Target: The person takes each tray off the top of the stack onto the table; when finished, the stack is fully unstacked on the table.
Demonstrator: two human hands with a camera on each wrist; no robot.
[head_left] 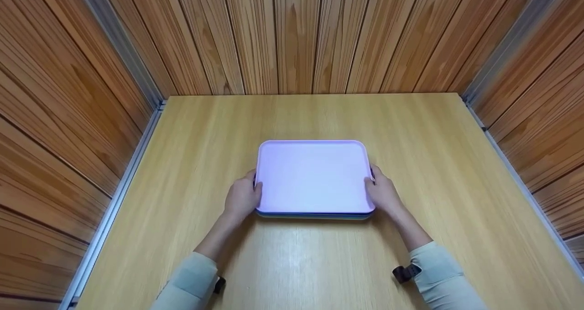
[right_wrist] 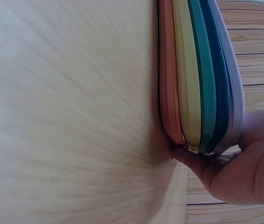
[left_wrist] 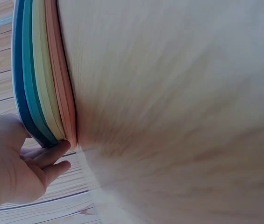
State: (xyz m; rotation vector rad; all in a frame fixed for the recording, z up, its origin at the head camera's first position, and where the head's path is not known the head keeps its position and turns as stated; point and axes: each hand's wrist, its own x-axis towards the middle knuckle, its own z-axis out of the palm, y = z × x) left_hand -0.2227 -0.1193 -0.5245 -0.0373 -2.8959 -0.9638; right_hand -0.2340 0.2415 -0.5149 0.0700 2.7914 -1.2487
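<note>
A stack of several nested trays lies near the middle of the table, its lavender top tray (head_left: pixel 315 177) face up. Beneath that one, the wrist views show the edges of a blue tray (right_wrist: pixel 219 74), a teal tray (right_wrist: pixel 203 84), a yellow tray (right_wrist: pixel 186 79) and an orange tray (right_wrist: pixel 169 74) at the bottom. My left hand (head_left: pixel 242 195) grips the stack's left side, thumb over the top rim and fingers along the side. On the opposite side my right hand (head_left: pixel 383 191) holds it likewise, a fingertip reaching the orange tray's edge.
The stack is on a light wooden table (head_left: pixel 315 264). Wood-plank walls (head_left: pixel 296 36) stand at the back and both sides, with grey metal rails (head_left: pixel 114 205) along the side edges. Dark devices (head_left: pixel 405 273) show at both sleeve cuffs.
</note>
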